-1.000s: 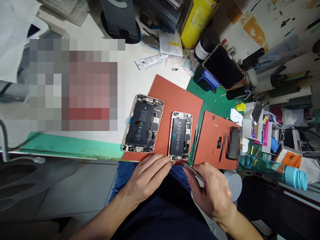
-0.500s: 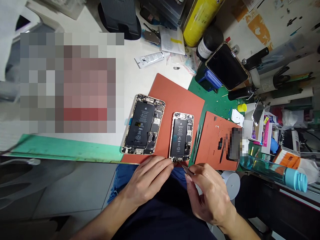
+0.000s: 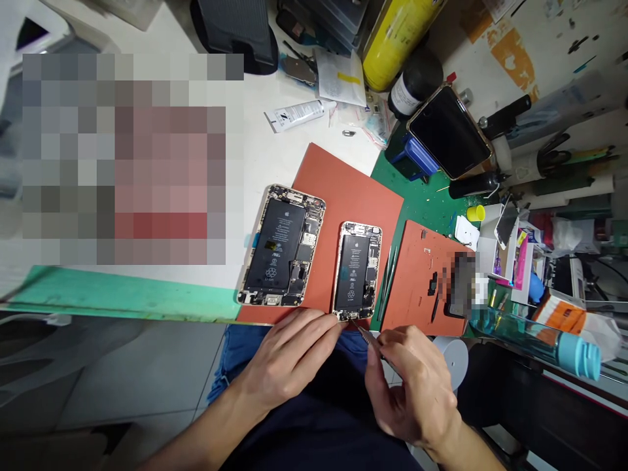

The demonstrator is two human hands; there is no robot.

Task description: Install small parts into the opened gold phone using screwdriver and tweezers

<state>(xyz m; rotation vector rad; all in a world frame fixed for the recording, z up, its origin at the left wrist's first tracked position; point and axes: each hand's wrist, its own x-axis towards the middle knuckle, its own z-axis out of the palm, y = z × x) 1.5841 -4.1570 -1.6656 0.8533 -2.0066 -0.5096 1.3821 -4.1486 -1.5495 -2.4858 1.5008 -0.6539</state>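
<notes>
A smaller opened phone (image 3: 354, 271) lies on the red-brown mat (image 3: 348, 173) by the table's front edge, its black battery and boards bare. My left hand (image 3: 294, 350) is closed, fingers together, with its fingertips on the phone's lower left corner. In my right hand (image 3: 417, 379) is a pair of tweezers (image 3: 369, 338), pinched between thumb and fingers. Their tip points at the lower edge of this phone; whether it touches cannot be told. Left of it lies a larger opened phone (image 3: 282, 245), also with its battery showing.
More tweezers (image 3: 388, 281) lie right of the smaller phone. A second red-brown mat (image 3: 412, 281) carries small parts. Behind are a glue tube (image 3: 299, 116), a phone on a stand (image 3: 449, 134) and a yellow can (image 3: 400, 42). A blue bottle (image 3: 530, 335) lies at the right.
My right hand has shifted slightly, and the tweezers' tip now sits a little nearer the smaller phone's lower edge. My left hand stays at the phone's corner.
</notes>
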